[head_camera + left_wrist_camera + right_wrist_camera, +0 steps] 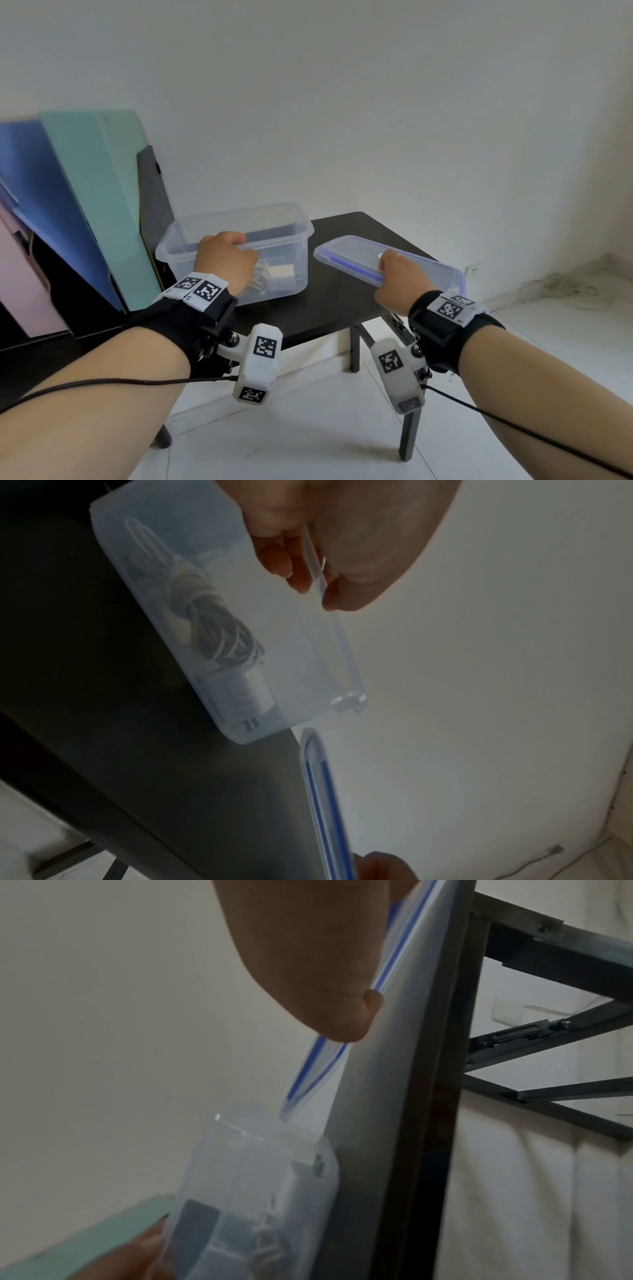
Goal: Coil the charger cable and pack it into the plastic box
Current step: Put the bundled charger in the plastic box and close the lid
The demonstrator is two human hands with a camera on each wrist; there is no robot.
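A clear plastic box stands on the small black table. Inside it lie the coiled white cable and the white charger block. My left hand grips the box's near rim, fingers curled inside and thumb outside. To the right, the clear lid with a blue seal is tilted up off the table at its near edge. My right hand pinches that near edge, thumb on top. The lid runs under my right thumb toward the box.
The table stands in a corner against a white wall. Mint and blue panels lean at the left beside the box. White tiled floor lies below, with a wall socket and some cord at the right.
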